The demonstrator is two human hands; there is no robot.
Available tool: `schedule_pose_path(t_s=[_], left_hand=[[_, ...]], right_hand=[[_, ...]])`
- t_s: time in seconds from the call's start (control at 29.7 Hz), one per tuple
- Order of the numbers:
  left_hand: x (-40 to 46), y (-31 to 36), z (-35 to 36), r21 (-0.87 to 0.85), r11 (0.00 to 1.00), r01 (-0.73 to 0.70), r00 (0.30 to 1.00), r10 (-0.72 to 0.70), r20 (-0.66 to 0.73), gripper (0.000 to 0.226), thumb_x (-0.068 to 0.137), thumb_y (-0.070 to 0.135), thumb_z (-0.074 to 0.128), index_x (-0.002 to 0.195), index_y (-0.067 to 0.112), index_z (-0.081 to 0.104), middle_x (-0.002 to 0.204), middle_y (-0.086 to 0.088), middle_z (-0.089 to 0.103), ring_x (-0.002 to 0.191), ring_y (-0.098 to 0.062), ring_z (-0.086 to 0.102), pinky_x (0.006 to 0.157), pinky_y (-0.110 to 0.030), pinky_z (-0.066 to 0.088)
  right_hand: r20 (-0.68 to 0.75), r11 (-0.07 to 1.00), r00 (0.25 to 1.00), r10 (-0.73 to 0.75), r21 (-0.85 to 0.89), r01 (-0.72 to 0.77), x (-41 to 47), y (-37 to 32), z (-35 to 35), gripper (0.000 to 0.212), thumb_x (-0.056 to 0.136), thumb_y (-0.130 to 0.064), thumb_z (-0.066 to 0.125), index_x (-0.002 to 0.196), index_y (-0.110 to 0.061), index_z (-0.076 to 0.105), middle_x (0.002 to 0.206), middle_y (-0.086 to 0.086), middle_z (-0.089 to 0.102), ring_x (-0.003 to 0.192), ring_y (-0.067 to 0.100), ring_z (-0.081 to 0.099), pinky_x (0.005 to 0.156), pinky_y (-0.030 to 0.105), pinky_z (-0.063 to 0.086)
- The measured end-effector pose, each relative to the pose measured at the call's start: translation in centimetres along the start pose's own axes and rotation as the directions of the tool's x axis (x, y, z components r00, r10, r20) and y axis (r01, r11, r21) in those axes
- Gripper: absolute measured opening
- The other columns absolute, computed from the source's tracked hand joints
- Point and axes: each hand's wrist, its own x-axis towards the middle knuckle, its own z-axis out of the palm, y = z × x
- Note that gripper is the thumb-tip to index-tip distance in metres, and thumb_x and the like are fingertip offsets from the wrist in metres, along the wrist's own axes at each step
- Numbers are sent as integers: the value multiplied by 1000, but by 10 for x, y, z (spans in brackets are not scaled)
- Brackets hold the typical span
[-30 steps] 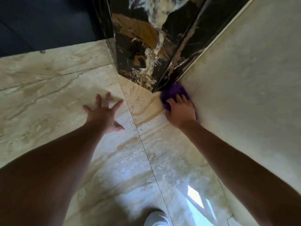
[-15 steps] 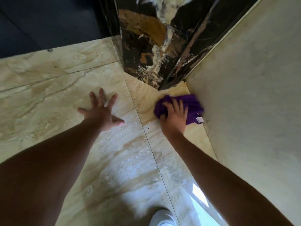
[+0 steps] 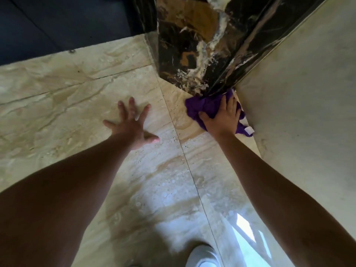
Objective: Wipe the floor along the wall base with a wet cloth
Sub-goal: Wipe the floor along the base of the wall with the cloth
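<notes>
A purple cloth [image 3: 205, 107] with a small white tag lies bunched on the beige marble floor [image 3: 77, 105], in the corner where the cream wall [image 3: 300, 112] meets a dark marble pillar [image 3: 194, 54]. My right hand [image 3: 223, 117] presses flat on the cloth, fingers pointing toward the corner, and covers much of it. My left hand [image 3: 132, 125] rests on the floor to the left, palm down with fingers spread and nothing in it.
A dark floor area [image 3: 57, 26] begins beyond the beige tiles at the top left. A tile joint runs between my two hands toward me. The toe of a white shoe [image 3: 204, 255] shows at the bottom edge.
My right hand slid the cloth back from the corner, then pushed it forward again against the pillar base. The left hand stayed planted on the floor.
</notes>
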Motion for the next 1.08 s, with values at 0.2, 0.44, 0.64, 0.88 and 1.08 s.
schedule_pose_path(t_s=[0.2,0.44,0.64,0.88,1.08], left_hand=[[-2,4,1,-4,1000,6,1000,-6,19,123,66,82,65,151,53,-19,159,0,-41,147,-36,-33,102,-85,13],[-12,-28,6,65,997,30,997,-26,-68,113,70,81,61,152,55,-12,163,3,-32,149,-38,-27,106,-83,9],[-6,-29,13,29,1000,0,997,2,-73,110,71,83,58,149,57,-14,161,5,-37,148,-37,-31,104,-85,11],[-16,-31,10,11,1000,-3,997,3,-81,107,73,84,54,153,53,-10,163,4,-32,149,-35,-29,105,-83,13],[-22,-36,23,48,998,-38,985,45,-167,116,67,92,45,157,41,-9,165,-2,-29,150,-38,-27,105,-83,10]], right_hand=[[113,999,993,26,26,-29,-33,-45,9,107,83,-71,55,159,-11,11,167,20,4,154,35,1,125,51,4],[121,834,855,-504,-188,519,-58,5,9,67,97,-72,29,157,-43,18,169,7,10,154,38,1,119,64,14],[23,947,965,-260,-190,259,-57,-71,40,63,99,-61,31,157,-41,18,167,12,15,152,44,4,121,61,8],[147,961,971,-189,-173,213,-29,-156,35,64,101,-53,32,159,-36,11,168,13,9,151,45,2,119,60,11],[110,947,961,-256,-171,272,-50,-74,20,63,98,-58,38,156,-42,20,166,4,19,151,35,15,118,58,21]])
